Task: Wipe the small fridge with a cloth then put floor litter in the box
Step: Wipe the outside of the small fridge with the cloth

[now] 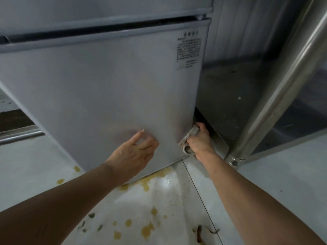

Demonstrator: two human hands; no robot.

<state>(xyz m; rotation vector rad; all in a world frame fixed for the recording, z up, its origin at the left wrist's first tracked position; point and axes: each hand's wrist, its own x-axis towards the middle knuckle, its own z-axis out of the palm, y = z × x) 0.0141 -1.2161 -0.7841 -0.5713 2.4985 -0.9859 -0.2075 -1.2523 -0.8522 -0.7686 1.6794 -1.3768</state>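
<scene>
- The small fridge (pixel 99 89) fills the upper left of my view, its pale grey lower door facing me and a dark seam dividing it from the door above.
- A block of small printed text (pixel 189 50) sits near the door's top right corner; it is too fine to read.
- My right hand (pixel 199 140) is wrapped around a beige cloth (pixel 188 138), fingers curled tight over it, pressing it against the fridge's lower right edge where the door meets the side.
- The cloth is bunched, with a rolled end poking out below my fist.
- My left hand (pixel 136 149) lies on the lower part of the door with nothing in it; the forefinger is stretched out straight and the other fingers are only slightly bent, their tips touching the surface.
- Both my forearms reach in bare from the bottom of the frame.
- The floor (pixel 265 188) under the fridge is pale tile, marked with yellow stains (pixel 146 181) just below the door's bottom edge and nearer to me.
- Floor litter lies near my arms: small green leaf scraps (pixel 92 215) on the left and a brown stalky scrap (pixel 200 232) on the right.
- To the right of the fridge stands a steel leg (pixel 276 96), bolted to the floor, with a steel panel behind it.
</scene>
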